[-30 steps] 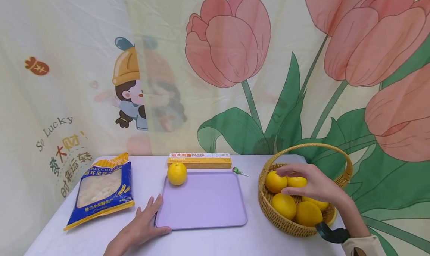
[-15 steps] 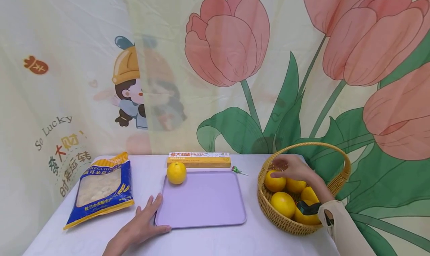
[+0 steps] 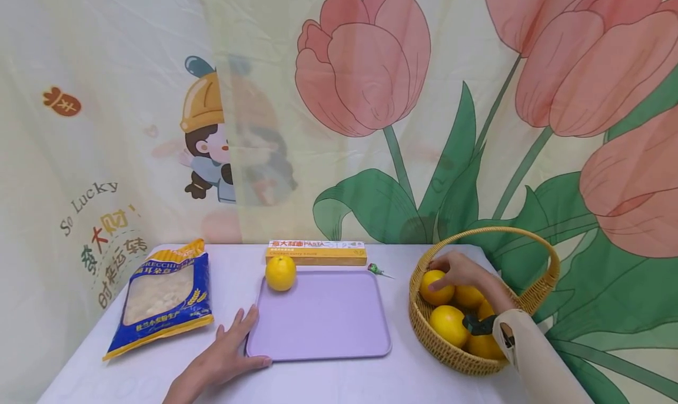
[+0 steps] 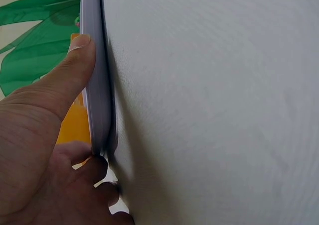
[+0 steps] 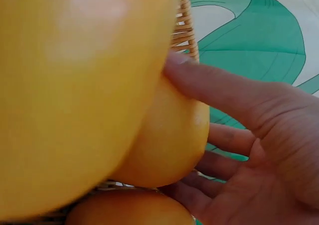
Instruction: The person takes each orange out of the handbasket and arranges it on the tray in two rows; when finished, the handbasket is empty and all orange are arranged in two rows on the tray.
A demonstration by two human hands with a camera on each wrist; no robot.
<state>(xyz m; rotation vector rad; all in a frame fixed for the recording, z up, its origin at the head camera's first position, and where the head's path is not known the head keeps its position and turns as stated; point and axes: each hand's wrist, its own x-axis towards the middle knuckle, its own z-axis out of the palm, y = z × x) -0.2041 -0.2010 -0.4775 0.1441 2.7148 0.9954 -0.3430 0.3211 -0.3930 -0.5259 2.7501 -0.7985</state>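
"So, where do we have the orange (image 3: 437,292)?"

"Within our right hand (image 3: 467,274), low in the far left part of the wicker basket (image 3: 455,361). We have the thumb on its near side and the fingers curled about its far side, so we are grasping it."

"And what do our containers hold?"

"We count four other oranges (image 3: 448,326) in the basket, some partly hidden by our arm. On our lilac tray (image 3: 328,321) we see a lone orange (image 3: 281,273) at the far left corner."

"Our left hand (image 3: 222,352)?"

"Released: straight, spread fingers touch the tray's left side, the thumb at its near edge."

"Further out?"

"We see a pasta box (image 3: 316,253) behind the tray, a lollipop (image 3: 374,268) near the box's right end, and a blue-and-yellow bag (image 3: 159,299) to the left."

"What differs from half a second ago?"

"Our right fingers stood above the fruit then; now we have them lower, around it. Our tray has stayed put."
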